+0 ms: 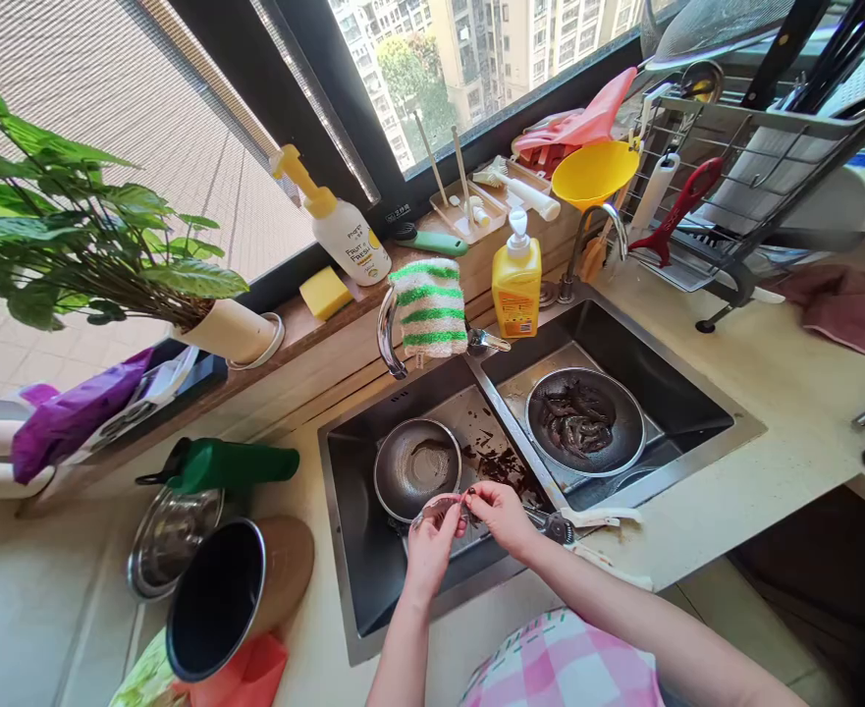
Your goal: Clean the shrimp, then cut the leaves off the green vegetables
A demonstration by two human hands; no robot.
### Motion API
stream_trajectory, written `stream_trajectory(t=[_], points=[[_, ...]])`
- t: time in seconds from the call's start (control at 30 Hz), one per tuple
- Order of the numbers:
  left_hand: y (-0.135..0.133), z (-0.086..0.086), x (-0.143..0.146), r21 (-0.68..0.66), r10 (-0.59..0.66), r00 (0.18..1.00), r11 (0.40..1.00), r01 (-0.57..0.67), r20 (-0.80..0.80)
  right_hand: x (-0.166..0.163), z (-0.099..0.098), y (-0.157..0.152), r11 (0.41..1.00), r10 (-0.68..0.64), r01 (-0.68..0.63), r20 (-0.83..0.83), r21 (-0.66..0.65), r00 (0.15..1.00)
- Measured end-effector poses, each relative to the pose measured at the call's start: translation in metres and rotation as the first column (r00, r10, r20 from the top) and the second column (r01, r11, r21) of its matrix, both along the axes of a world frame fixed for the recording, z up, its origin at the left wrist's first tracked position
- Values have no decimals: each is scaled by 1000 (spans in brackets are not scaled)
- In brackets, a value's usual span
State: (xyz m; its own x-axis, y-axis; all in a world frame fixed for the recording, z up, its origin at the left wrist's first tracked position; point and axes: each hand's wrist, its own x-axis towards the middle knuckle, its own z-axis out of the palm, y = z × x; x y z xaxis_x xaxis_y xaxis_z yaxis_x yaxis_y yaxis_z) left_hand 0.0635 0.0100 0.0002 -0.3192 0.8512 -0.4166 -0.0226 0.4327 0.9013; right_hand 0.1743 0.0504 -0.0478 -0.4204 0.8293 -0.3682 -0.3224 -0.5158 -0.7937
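Note:
Over the near edge of the left sink basin, my left hand (433, 538) is closed around a greyish shrimp (439, 508). The fingertips of my right hand (502, 516) pinch the shrimp's other end, meeting the left fingers. Just behind my hands a round metal bowl (413, 466) rests in the left basin, with a small wet patch of something inside. Dark scraps (502, 462) lie scattered on the basin floor beside it. In the right basin, a round pan-like strainer (638, 432) holds several dark shrimps (575, 420). White-handled kitchen scissors (601, 517) lie by my right wrist, partly hidden.
A striped cloth (432, 309) hangs on the faucet (388, 334). Behind the sink stand a yellow soap bottle (516, 290) and a white pump bottle (351, 241). Left are a deep pot (285, 560) and a green container (237, 465); right, a dish rack (756, 167).

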Motion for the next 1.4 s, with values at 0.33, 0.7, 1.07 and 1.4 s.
stream_trajectory(t=[0.33, 0.7, 1.07, 1.4], points=[[-2, -1, -6, 37, -74, 990, 996, 80, -122, -1, -3, -1, 999, -35, 35, 3, 21, 999], [-2, 1, -8, 28, -39, 979, 999, 45, -199, -1, -7, 0, 995, -85, 84, 19, 47, 996], [-3, -2, -11, 66, 94, 987, 994, -86, -127, 0, -7, 2, 991, -135, 135, -7, -10, 991], [-2, -7, -7, 135, 243, 970, 962, -238, -21, -1, -4, 1, 991, -134, 134, 10, -23, 991]])
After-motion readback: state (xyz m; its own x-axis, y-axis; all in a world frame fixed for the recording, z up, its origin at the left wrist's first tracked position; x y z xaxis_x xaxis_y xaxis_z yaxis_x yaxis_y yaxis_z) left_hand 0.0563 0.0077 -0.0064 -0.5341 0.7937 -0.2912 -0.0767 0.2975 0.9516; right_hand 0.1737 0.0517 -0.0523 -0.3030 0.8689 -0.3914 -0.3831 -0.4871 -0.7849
